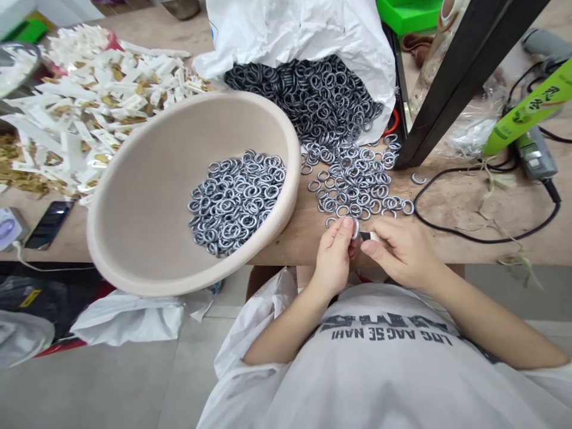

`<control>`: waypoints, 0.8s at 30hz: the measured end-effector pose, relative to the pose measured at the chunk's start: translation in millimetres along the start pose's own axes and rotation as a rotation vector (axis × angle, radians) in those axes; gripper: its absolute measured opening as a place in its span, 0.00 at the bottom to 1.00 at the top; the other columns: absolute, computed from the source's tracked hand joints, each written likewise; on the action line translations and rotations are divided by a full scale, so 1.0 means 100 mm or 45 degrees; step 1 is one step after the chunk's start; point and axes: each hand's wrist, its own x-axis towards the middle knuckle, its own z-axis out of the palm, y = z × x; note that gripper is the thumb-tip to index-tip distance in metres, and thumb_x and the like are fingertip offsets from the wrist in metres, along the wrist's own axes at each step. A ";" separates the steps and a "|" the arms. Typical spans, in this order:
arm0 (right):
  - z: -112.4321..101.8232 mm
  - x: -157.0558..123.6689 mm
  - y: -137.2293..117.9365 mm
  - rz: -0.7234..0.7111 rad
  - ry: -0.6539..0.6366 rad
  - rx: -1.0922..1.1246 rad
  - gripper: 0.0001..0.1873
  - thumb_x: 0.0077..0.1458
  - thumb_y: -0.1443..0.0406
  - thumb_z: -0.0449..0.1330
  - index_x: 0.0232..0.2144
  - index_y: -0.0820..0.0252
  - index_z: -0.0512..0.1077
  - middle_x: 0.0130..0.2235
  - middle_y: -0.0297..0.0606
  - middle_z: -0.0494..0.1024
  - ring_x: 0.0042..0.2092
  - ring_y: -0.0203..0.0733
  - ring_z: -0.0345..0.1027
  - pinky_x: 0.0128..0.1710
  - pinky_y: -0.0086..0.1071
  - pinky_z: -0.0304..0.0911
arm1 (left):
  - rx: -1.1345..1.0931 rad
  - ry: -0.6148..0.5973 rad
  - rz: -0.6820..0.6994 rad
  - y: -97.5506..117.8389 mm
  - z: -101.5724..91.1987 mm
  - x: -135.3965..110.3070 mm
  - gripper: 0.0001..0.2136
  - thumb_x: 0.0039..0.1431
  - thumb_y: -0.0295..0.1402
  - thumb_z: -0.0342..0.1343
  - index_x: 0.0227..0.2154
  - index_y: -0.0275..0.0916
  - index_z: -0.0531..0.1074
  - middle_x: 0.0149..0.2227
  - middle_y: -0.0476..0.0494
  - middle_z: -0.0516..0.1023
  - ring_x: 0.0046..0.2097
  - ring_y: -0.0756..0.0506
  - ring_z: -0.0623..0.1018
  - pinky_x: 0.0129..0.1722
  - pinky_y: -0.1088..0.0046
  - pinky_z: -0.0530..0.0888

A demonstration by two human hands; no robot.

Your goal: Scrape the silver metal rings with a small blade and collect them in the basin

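Observation:
My left hand (334, 257) is closed at the table's front edge, pinching a grey ring (356, 229) between thumb and fingers. Just right of it, my right hand (400, 250) is closed around a small knife-like tool (367, 236) with a dark flat tip; most of it is hidden in the fingers. That tip points at the ring; whether they touch I cannot tell. Beyond both hands lies a loose heap of grey rings (357, 179). To the left, a large beige basin (143, 179) holds a pile of similar rings (236, 202).
A white sack (304, 30) spills darker rings (313, 95) behind the heap. White and brown scraps (102, 107) cover the left. A black post (456, 89), a cable (469, 239) and a green-yellow packet (531, 110) are on the right. A phone (49, 223) lies far left.

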 end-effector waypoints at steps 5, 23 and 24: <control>0.00 0.02 -0.03 -0.007 -0.034 -0.048 0.23 0.69 0.51 0.51 0.25 0.57 0.60 0.26 0.32 0.64 0.29 0.36 0.57 0.31 0.34 0.46 | 0.008 -0.018 -0.008 -0.02 0.00 -0.03 0.20 0.60 0.51 0.61 0.26 0.39 0.66 0.23 0.53 0.60 0.24 0.53 0.58 0.23 0.76 0.57; 0.39 0.53 -0.06 0.115 -0.394 -0.804 0.11 0.67 0.62 0.53 0.44 0.58 0.75 0.47 0.45 0.76 0.36 0.46 0.74 0.27 0.36 0.47 | -0.100 0.231 0.093 0.29 -0.71 -0.15 0.12 0.58 0.42 0.63 0.39 0.39 0.77 0.31 0.47 0.75 0.29 0.51 0.74 0.23 0.79 0.70; 0.39 0.54 -0.05 0.128 -0.361 -0.763 0.11 0.68 0.63 0.53 0.43 0.59 0.75 0.47 0.45 0.76 0.37 0.47 0.73 0.28 0.36 0.49 | -0.122 0.221 0.057 0.29 -0.70 -0.14 0.13 0.57 0.43 0.63 0.37 0.38 0.77 0.32 0.46 0.76 0.30 0.51 0.74 0.22 0.79 0.70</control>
